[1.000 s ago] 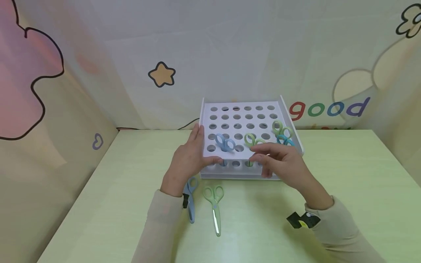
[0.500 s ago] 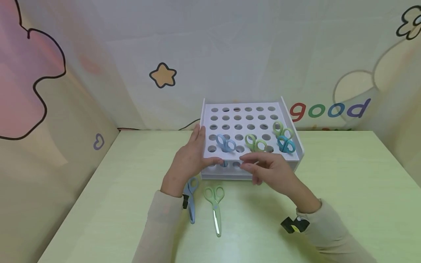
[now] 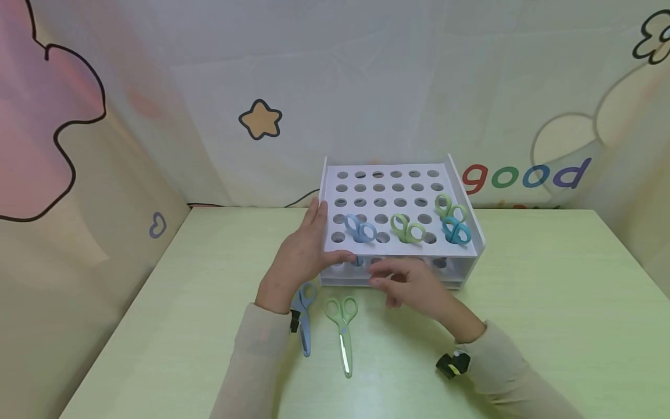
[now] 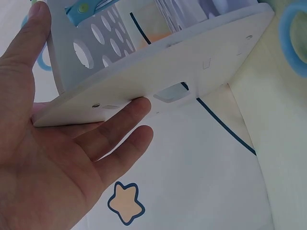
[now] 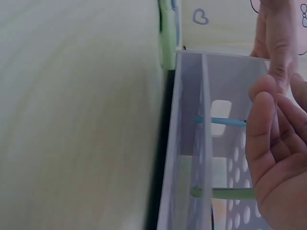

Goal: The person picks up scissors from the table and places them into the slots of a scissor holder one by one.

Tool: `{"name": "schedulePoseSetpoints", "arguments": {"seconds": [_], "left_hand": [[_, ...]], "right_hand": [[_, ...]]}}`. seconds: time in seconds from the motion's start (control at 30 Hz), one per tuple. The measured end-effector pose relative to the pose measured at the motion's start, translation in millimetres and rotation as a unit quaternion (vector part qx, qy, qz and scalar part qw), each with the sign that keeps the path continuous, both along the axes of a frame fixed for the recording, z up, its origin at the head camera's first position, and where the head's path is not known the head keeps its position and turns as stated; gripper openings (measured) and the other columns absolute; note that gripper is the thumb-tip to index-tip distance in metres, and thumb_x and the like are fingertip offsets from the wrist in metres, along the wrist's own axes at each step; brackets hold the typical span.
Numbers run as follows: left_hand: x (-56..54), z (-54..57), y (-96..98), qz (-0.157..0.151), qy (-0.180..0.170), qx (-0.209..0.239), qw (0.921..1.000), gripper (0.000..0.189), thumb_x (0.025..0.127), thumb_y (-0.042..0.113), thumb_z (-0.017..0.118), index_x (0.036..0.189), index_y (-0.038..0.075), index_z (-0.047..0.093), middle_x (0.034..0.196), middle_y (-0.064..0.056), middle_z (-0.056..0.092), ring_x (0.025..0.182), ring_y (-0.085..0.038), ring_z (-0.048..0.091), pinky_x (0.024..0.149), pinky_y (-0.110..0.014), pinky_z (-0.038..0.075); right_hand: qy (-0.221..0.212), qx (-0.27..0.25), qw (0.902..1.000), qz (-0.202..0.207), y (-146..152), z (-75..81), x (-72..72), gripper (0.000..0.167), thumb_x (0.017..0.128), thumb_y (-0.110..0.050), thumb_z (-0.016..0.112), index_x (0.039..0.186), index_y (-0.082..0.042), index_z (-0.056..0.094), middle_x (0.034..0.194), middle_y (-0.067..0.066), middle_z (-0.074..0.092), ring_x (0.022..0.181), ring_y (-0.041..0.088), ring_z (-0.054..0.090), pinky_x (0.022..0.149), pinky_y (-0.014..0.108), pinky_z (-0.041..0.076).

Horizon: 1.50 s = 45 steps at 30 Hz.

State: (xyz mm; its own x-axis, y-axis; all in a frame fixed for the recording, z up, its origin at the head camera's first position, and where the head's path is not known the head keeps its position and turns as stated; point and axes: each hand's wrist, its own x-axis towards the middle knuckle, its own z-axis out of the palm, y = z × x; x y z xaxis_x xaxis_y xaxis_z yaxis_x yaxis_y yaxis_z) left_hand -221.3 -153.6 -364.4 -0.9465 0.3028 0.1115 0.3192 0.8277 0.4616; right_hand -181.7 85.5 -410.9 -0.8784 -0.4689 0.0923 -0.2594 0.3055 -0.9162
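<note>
At the left front corner of a white two-tier rack [image 3: 389, 250], my left hand [image 3: 298, 250] grips its side panel, thumb at the front edge and fingers along the outside. Below the front edge my right hand [image 3: 410, 285] holds nothing, its fingers loosely bent. Scissors stand in the rack's holes with handles up: light blue scissors [image 3: 359, 230], green scissors [image 3: 406, 231], teal scissors [image 3: 455, 231] and another green pair [image 3: 453, 208] behind them. In the right wrist view, a blue blade [image 5: 225, 121] and a green blade [image 5: 230, 193] pass down into the lower tier.
Green-handled scissors [image 3: 343, 326] lie on the pale table [image 3: 157, 349] in front of the rack. Blue scissors [image 3: 304, 329] lie beside them, partly behind my left wrist. A printed cloth backdrop [image 3: 209, 128] rises behind the rack, with a dark cord [image 3: 300, 198] at the table's back edge.
My right hand has moved left and down, away from the front green scissors, whose handles now show fully. My left hand has stayed on the rack.
</note>
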Motion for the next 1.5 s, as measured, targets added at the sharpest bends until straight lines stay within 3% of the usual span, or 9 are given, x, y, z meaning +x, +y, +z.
{"name": "schedulePoseSetpoints", "arguments": {"seconds": [0.23,0.5,0.73,0.93,1.2,1.5], "left_hand": [[-0.1,0.8,0.7,0.000,0.000,-0.005,1.0000,0.120,0.078,0.053,0.083,0.162,0.005,0.011,0.169,-0.012,0.000,0.101,-0.027,0.062,0.074,-0.035,0.050],[0.1,1.4,0.7,0.000,0.001,-0.006,1.0000,0.120,0.079,0.051,0.083,0.162,0.004,0.011,0.168,-0.012,0.000,0.106,-0.028,0.062,0.074,-0.036,0.050],[0.5,1.7,1.2,0.005,0.002,-0.014,0.9999,0.120,0.079,0.053,0.082,0.162,0.004,0.011,0.169,-0.011,0.001,0.105,-0.027,0.061,0.073,-0.034,0.050],[0.6,1.1,1.6,0.002,0.010,-0.014,0.9998,0.119,0.079,0.053,0.082,0.162,0.004,0.012,0.169,-0.012,0.002,0.098,-0.026,0.062,0.069,-0.033,0.049],[-0.3,0.5,2.0,-0.002,0.010,-0.013,0.9999,0.119,0.079,0.052,0.083,0.162,0.004,0.011,0.169,-0.013,0.003,0.101,-0.027,0.062,0.071,-0.034,0.049],[0.3,-0.2,1.3,0.002,0.005,-0.007,1.0000,0.120,0.080,0.051,0.083,0.162,0.005,0.011,0.169,-0.013,0.003,0.098,-0.026,0.061,0.073,-0.035,0.050]], "right_hand": [[-0.025,0.013,0.9996,0.004,-8,-10.4,1.1,0.027,0.096,-0.017,0.071,0.119,-0.002,0.072,0.095,0.008,0.069,0.061,0.021,0.062,0.057,0.031,0.053],[-0.006,0.000,0.9999,0.014,-11,-25.8,-1.7,0.024,0.095,-0.010,0.071,0.116,0.002,0.072,0.095,0.010,0.071,0.055,0.021,0.061,0.052,0.031,0.051],[-0.016,0.049,0.9987,0.001,-14,-38.6,-2.7,0.025,0.095,-0.012,0.071,0.118,-0.002,0.073,0.096,0.005,0.071,0.055,0.018,0.060,0.052,0.031,0.050],[-0.004,0.072,0.9972,0.020,-19,-45.8,-1.9,0.026,0.096,-0.014,0.071,0.120,-0.004,0.072,0.096,0.003,0.069,0.055,0.015,0.058,0.052,0.031,0.050],[0.069,0.133,0.9876,0.048,-25,-49.8,-5.0,0.037,0.089,-0.016,0.079,0.123,-0.007,0.070,0.081,-0.007,0.059,0.071,0.010,0.054,0.064,0.030,0.047],[0.112,0.191,0.9713,0.088,-30,-42.8,-5.8,0.049,0.086,-0.016,0.081,0.132,-0.009,0.065,0.073,-0.010,0.053,0.066,0.008,0.049,0.062,0.030,0.043]]}}
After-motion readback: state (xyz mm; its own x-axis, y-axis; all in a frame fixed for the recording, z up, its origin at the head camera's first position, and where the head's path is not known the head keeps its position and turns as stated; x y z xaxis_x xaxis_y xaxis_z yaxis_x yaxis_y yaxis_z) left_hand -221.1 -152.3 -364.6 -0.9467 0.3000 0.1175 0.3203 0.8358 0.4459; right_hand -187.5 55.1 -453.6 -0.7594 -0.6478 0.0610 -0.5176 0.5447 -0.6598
